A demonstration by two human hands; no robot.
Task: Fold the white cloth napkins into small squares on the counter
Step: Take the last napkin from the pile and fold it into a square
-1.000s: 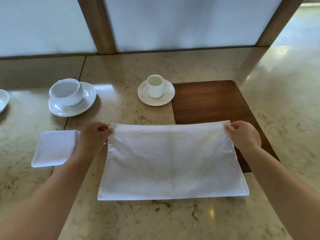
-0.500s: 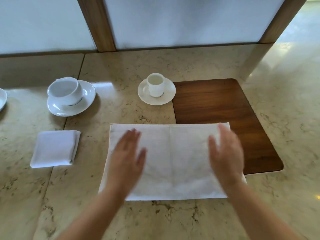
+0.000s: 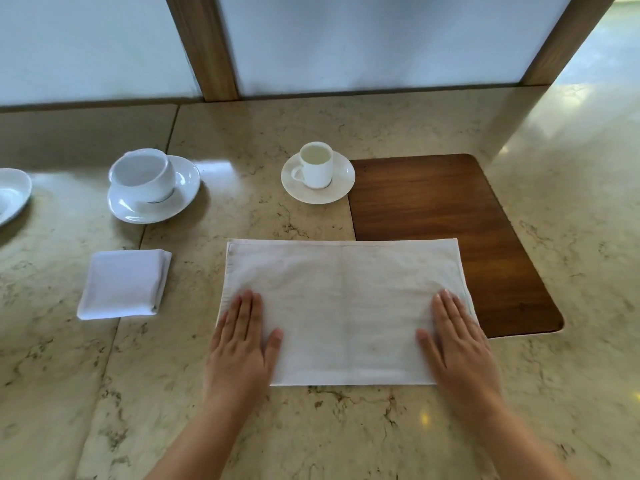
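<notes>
A white cloth napkin (image 3: 346,306), folded once into a wide rectangle, lies flat on the marble counter (image 3: 346,427) in front of me. Its right end overlaps a dark wooden board. My left hand (image 3: 242,341) lies flat with straight fingers on the napkin's near left corner. My right hand (image 3: 457,344) lies flat the same way on the near right corner. A second napkin (image 3: 123,284), folded into a small square, rests on the counter to the left.
The wooden board (image 3: 443,209) is set into the counter at the right. A small cup on a saucer (image 3: 317,176) stands behind the napkin. A larger cup on a saucer (image 3: 149,185) and a dish edge (image 3: 12,195) sit far left. Frosted panels close the back.
My hands let go of the napkin's far corners, swept back toward me over the cloth, and now press flat on its near corners.
</notes>
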